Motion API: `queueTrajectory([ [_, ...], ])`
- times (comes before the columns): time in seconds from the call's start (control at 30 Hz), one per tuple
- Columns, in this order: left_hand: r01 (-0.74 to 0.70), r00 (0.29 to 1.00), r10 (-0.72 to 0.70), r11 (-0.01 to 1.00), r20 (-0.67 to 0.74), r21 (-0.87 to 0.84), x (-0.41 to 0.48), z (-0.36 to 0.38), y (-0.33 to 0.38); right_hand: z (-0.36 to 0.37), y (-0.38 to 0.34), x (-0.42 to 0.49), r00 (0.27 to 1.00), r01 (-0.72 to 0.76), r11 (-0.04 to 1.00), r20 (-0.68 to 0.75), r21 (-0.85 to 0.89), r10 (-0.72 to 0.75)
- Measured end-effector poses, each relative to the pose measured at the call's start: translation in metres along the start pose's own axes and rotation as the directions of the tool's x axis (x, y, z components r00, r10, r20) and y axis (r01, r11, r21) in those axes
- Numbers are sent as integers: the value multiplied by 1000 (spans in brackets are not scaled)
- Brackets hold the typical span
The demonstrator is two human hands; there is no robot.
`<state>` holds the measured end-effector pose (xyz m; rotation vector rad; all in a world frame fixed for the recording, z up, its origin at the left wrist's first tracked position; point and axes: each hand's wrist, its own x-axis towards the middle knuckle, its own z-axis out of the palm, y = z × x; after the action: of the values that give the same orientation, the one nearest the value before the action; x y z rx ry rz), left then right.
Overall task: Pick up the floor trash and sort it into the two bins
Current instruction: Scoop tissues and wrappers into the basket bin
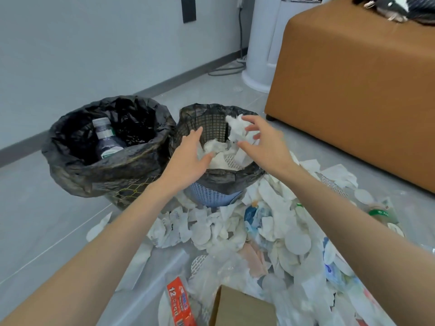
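Over the blue bin (pixel 211 196), two open hands.
The left hand (pixel 188 158) and right hand (pixel 268 147) spread their fingers wide and hold nothing. A white tissue (pixel 235 128) is just by the right hand, above the bin. The black bin (pixel 94 170) beside it has a bottle (pixel 107 137). Floor trash (pixel 235 227) lies near.

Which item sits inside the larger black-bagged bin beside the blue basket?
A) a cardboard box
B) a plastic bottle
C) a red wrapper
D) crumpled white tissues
B: a plastic bottle stands tilted inside the black-bagged bin, while the white tissues are in the blue basket next to it.
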<state>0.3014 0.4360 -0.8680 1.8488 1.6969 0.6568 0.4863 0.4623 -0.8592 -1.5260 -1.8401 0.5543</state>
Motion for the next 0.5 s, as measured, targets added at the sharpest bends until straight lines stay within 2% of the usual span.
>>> queueTrajectory([
  [0.07,-40,998,42,998,-53,43,-7,4,-1,-2,8,-2,996,43,991,-69,-123,-52],
  [0.1,-49,997,53,997,-65,52,-10,6,-1,0,11,0,997,34,981,-55,-193,-46],
  [0.17,-51,996,54,998,-71,46,-12,9,-3,5,12,8,996,13,937,87,-350,19],
  [0.23,-58,996,61,998,-72,35,-14,14,-4,13,7,18,950,50,873,292,-486,108],
  [0.33,-71,994,73,997,-77,27,-15,19,-6,28,-4,27,829,149,861,536,-486,159],
  [0.4,-68,995,68,998,-77,4,-15,22,-9,37,-9,27,751,190,865,636,-465,178],
  [0.43,-67,995,67,998,-78,-5,-16,23,-11,39,-8,26,734,203,859,654,-470,184],
  [0.5,-72,994,72,997,-80,-5,-18,24,-10,37,-2,23,764,199,870,627,-452,151],
])
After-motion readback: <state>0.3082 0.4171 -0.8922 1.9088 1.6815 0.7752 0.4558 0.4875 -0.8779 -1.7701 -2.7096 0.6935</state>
